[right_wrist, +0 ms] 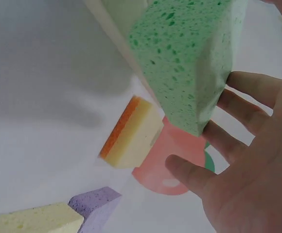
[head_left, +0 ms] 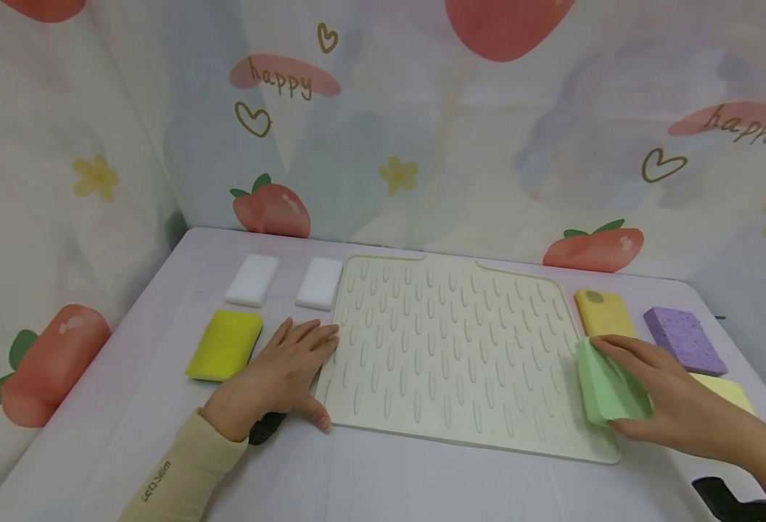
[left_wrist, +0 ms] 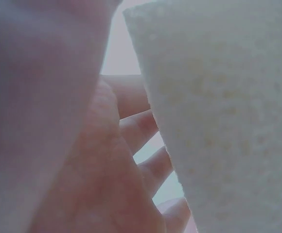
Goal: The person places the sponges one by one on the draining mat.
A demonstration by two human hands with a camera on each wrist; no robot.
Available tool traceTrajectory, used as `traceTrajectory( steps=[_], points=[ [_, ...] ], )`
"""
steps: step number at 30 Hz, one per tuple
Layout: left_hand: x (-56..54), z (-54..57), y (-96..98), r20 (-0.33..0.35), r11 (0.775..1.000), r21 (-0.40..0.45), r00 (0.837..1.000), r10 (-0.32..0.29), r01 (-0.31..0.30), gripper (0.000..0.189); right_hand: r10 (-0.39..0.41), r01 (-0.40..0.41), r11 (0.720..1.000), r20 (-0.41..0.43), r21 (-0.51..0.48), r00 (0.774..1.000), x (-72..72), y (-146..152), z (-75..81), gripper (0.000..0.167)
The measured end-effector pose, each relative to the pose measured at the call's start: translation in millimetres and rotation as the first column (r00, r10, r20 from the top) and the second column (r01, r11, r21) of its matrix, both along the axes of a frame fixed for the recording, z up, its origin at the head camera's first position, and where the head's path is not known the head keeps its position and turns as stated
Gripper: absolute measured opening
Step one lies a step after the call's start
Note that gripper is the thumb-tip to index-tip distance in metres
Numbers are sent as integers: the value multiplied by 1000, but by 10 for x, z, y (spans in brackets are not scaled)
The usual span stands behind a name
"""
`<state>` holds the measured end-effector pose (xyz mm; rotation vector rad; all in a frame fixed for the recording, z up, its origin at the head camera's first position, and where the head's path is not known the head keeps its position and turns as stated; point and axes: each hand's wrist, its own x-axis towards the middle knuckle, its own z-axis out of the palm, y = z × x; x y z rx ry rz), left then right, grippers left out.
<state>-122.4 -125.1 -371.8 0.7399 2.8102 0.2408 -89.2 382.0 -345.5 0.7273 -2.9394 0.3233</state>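
Note:
My right hand [head_left: 664, 395] pinches a green sponge [head_left: 608, 388] between thumb and fingertips at the right edge of the cream ridged mat [head_left: 455, 341]. In the right wrist view, this green sponge [right_wrist: 175, 63] shows its pores, and several fingers press along its side. Over the mat's left edge, my left hand [head_left: 285, 377] sits in a C shape, thumb apart from the fingers. A pale, porous sponge [left_wrist: 219, 107] fills the right of the left wrist view; the left hand's fingers [left_wrist: 136, 128] reach behind its edge. From the head view, the hand mostly hides that sponge.
Two white blocks [head_left: 252, 280] and a yellow-green sponge [head_left: 225, 345] lie left of the mat. To its right are a yellow sponge with an orange layer [right_wrist: 131, 131], a purple sponge [head_left: 685, 341] and a pale yellow sponge [head_left: 725, 391]. A printed cloth [head_left: 455, 145] stands behind the table.

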Motion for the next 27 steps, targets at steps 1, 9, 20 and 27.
traceTrajectory(
  steps=[1, 9, 20, 27],
  points=[
    [-1, 0, 0, 1, 1000, -1, 1000, 0, 0, 120, 3, -3, 1000, -5, -6, 1000, -2, -20, -5, 109],
    [-16, -14, 8, 7, 1000, -3, 1000, 2, -2, 121, -18, 19, 1000, 32, -20, 999, -15, -235, -17, 106],
    [1, -4, -2, 15, 1000, 3, 1000, 7, -7, 121, -15, 16, 1000, 38, -19, 999, -43, -447, 14, 105],
    [-4, -8, 2, 11, 1000, 8, 1000, 1, -1, 121, 8, -8, 1000, 15, -28, 1000, -54, -537, 19, 103]
  ],
)
